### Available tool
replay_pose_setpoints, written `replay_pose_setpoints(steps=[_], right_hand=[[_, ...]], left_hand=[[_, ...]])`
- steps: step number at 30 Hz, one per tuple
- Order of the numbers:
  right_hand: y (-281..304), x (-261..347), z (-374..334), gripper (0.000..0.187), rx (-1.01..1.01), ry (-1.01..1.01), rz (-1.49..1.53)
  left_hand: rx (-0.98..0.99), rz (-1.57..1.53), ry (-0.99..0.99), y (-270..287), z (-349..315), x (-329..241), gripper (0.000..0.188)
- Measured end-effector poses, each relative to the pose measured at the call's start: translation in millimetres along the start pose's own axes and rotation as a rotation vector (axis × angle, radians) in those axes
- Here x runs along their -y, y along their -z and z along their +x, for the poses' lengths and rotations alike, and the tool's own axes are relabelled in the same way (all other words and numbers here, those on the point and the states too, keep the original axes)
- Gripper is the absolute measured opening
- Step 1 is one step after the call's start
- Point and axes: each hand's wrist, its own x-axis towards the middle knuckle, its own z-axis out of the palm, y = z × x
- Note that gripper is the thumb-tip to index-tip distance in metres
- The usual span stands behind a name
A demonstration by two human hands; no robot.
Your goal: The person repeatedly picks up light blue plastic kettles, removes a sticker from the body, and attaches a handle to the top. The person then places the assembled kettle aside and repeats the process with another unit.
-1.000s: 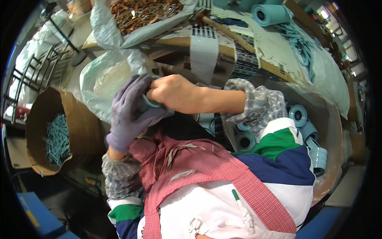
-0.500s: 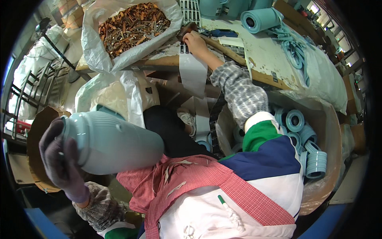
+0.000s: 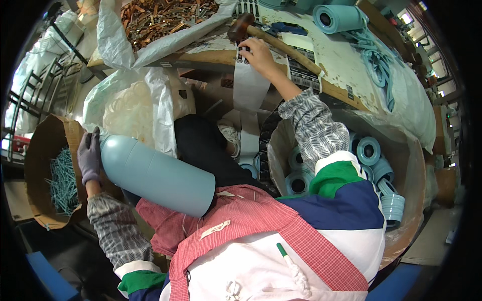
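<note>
A pale blue thermos-shaped bottle body (image 3: 158,173) lies slantwise across my lap, its rounded end against my apron. My left hand (image 3: 89,156), in a grey glove, grips its far-left end, with the fingers partly hidden behind it. At the table edge my bare right hand (image 3: 258,54) has its fingertips pinched on a white label strip (image 3: 252,83) with small dark labels. The strip hangs over the edge toward the floor. Just beyond the fingers lies a mallet (image 3: 286,49) with a brown head and wooden handle.
On the table are a bag of copper-coloured metal pieces (image 3: 168,20), a blue-handled tool (image 3: 286,29), a sheet of labels (image 3: 304,75) and a blue cylinder with straps (image 3: 339,19). A box of blue ring parts (image 3: 369,150) stands right, a carton of thin blue pieces (image 3: 63,180) left.
The bottle body has turned, showing its smooth side, and my left hand has shifted up and right along its end. My right hand stays by the labels. The view has shifted slightly.
</note>
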Motion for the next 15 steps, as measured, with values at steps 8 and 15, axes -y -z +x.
replay_pose_setpoints(steps=[8,15], right_hand=[[15,9,6,0.014,0.056,0.186,-0.386],[-10,176,-20,0.010,0.250,0.265,0.272]], left_hand=[[0.187,-0.290,0.172,1,-2,48,0.033],[0.192,-0.755,0.016,2,-71,27,0.064]])
